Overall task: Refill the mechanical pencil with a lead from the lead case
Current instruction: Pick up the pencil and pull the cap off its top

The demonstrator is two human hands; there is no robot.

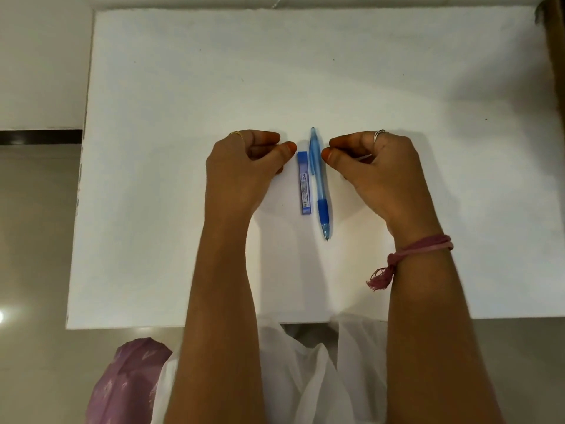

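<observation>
White table (183, 117), grey tiled floor (30, 240), pink wrist thread (422, 247), white garment (299, 377)

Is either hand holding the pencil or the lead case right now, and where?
Neither. The left hand and right hand rest curled either side; the mechanical pencil and lead case lie untouched on the table.

Both forearms reach forward, side by side. The left hand (241, 166) and right hand (376, 166) rest palm down, fingers loosely curled inward, thumbs pointing toward each other across a gap. Neither hand holds anything.
</observation>
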